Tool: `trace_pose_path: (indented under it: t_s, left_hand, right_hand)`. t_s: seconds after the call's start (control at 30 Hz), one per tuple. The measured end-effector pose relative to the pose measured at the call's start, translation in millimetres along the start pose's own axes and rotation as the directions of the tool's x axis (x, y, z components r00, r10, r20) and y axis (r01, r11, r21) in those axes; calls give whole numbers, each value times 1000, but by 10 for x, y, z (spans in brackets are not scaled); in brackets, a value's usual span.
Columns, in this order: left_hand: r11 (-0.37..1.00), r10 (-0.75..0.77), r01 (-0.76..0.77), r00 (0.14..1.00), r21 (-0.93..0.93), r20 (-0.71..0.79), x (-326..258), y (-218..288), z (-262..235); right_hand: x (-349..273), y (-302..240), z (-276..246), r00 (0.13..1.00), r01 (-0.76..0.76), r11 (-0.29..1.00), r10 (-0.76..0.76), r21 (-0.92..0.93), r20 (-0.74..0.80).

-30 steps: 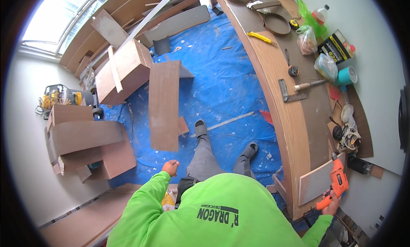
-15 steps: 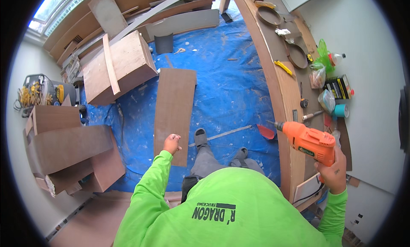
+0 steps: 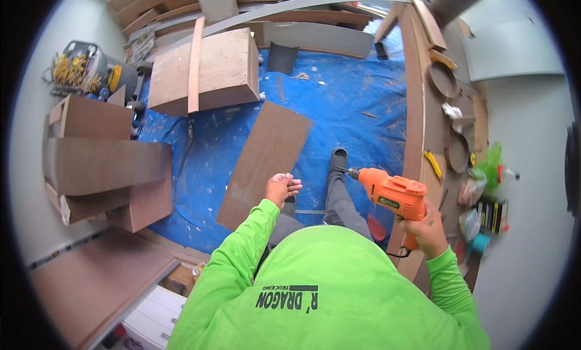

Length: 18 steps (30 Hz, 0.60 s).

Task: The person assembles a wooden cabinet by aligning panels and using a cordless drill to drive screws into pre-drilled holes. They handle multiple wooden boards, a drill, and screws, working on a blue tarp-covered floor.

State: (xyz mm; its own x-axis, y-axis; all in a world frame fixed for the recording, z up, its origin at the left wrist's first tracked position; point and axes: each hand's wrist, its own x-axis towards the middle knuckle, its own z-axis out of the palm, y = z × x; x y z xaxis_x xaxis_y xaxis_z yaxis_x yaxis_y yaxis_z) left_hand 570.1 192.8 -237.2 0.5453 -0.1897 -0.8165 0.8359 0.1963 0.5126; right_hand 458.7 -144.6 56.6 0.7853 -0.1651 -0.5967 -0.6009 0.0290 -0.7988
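Observation:
In my right hand [image 3: 428, 229] is an orange power drill [image 3: 402, 195], my fingers wrapped round its grip. Its chuck points left, and a black cord hangs from the bottom of the grip. My left hand [image 3: 282, 188] is in front of my body, fingers partly stretched and a little apart. I make out nothing in it, though the palm side is partly hidden. Below that hand, a brown rectangular board [image 3: 266, 159] lies at a slant on the blue tarp [image 3: 357, 80]. My shoe [image 3: 339, 159] stands to the right of the board.
A pale wooden box [image 3: 206, 68] with a strip across it stands far left. Curved brown panels [image 3: 103, 168] and a vacuum-like machine [image 3: 91, 71] are at the left wall. Along the right, a long wooden frame [image 3: 414, 108] borders tools, including a yellow cutter [image 3: 433, 163], plus bags and bottles.
My view has turned to the right and the room has shifted in it. The drill has come inward, nearer my left hand. My left fingers look more stretched. One foot has stepped forward.

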Motion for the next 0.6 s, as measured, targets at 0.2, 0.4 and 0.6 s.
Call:
trace_pose_path:
  t_s: [0.2,0.4,0.6]
  left_hand:
    - [928,-64,15,991,-371,-118,522,191,999]
    - [789,-153,-1,968,-614,-198,1306,215,1625]
    - [751,-158,-33,961,-660,-228,1925,272,1604]
  right_hand:
    - [1251,143,-347,988,95,991,-82,-93,132]
    - [2173,362,-433,981,116,976,-83,-182,177]
    - [2774,670,-365,987,30,980,1,-197,158]
